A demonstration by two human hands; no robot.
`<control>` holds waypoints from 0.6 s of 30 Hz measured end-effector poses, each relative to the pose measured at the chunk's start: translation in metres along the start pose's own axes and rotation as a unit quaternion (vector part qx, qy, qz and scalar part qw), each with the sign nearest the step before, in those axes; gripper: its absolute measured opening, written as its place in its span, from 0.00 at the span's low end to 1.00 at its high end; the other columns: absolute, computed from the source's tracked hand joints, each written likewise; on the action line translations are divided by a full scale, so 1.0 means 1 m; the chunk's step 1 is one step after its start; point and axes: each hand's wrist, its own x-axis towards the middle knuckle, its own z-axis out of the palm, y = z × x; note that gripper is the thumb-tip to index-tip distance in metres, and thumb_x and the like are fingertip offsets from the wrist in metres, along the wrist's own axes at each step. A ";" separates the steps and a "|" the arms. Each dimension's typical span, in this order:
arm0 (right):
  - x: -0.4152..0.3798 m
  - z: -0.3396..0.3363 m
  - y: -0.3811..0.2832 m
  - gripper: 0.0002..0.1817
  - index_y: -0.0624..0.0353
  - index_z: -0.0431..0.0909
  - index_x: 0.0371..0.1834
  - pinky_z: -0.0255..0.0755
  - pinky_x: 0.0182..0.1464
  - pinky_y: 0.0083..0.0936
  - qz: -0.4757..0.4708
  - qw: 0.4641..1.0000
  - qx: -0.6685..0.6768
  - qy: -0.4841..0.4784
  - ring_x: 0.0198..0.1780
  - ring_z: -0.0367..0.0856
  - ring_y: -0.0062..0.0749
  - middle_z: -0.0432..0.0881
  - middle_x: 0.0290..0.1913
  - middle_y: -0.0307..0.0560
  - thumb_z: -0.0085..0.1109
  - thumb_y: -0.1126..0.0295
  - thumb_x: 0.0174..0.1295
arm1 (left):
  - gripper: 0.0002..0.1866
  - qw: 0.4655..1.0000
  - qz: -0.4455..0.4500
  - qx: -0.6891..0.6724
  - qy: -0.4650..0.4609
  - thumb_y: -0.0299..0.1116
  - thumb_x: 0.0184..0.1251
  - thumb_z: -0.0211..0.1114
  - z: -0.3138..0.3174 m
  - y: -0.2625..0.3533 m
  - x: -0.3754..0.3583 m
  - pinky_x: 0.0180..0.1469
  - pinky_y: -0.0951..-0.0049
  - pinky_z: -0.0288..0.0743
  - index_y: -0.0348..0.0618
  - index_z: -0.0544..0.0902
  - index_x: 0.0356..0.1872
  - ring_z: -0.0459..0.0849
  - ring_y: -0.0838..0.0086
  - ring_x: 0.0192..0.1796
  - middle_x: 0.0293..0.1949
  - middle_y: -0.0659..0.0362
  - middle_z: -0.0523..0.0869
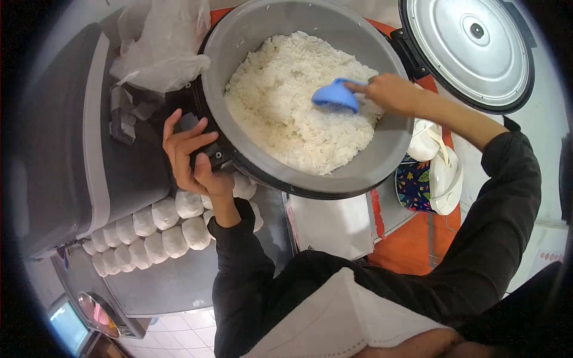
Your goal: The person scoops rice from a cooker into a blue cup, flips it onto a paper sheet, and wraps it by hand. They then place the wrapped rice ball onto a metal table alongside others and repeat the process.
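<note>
A large rice cooker pot (pixel 391 56) holds a big heap of cooked white rice (pixel 280 113). My right hand (pixel 393 94) is closed on a small blue plastic scoop (pixel 336 95), which is tipped with its rim down at the rice, right of the middle. At the cooker's left side, my left hand (pixel 200 156) has its fingers spread, thumb and palm close by the black side handle (pixel 218 156). Below that hand, round white wrapped portions (pixel 175 241) sit in rows on a metal counter.
The cooker's round metal lid (pixel 471 51) stands open at upper right. A patterned container with a white lid (pixel 416 186) is right of the pot. White paper sheets (pixel 331 227) lie in front. A clear plastic bag (pixel 161 51) and a grey bin-like box (pixel 57 137) are on the left.
</note>
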 end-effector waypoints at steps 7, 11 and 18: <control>0.016 0.025 -0.027 0.26 0.55 0.66 0.66 0.71 0.39 0.39 -0.043 0.934 0.351 -0.047 0.31 0.78 0.50 0.79 0.30 0.63 0.51 0.74 0.62 | 0.19 1.000 0.009 0.001 0.004 0.42 0.55 0.50 -0.003 0.000 0.002 0.60 0.47 0.63 0.35 0.82 0.24 0.75 0.48 0.52 0.30 0.49 0.84; 0.030 -0.010 -0.054 0.27 0.56 0.64 0.67 0.71 0.35 0.34 -0.055 0.929 0.365 -0.029 0.25 0.76 0.45 0.78 0.27 0.62 0.52 0.73 0.62 | 0.20 1.000 -0.016 -0.003 -0.001 0.42 0.58 0.49 -0.001 0.003 -0.006 0.61 0.47 0.62 0.36 0.82 0.25 0.74 0.47 0.54 0.32 0.49 0.84; 0.078 -0.013 -0.079 0.28 0.57 0.65 0.66 0.72 0.29 0.35 -0.030 0.886 0.461 -0.035 0.19 0.74 0.48 0.76 0.21 0.63 0.52 0.75 0.60 | 0.21 0.999 0.012 0.030 -0.032 0.43 0.61 0.48 -0.008 -0.001 -0.002 0.62 0.46 0.62 0.36 0.82 0.26 0.74 0.47 0.55 0.33 0.49 0.83</control>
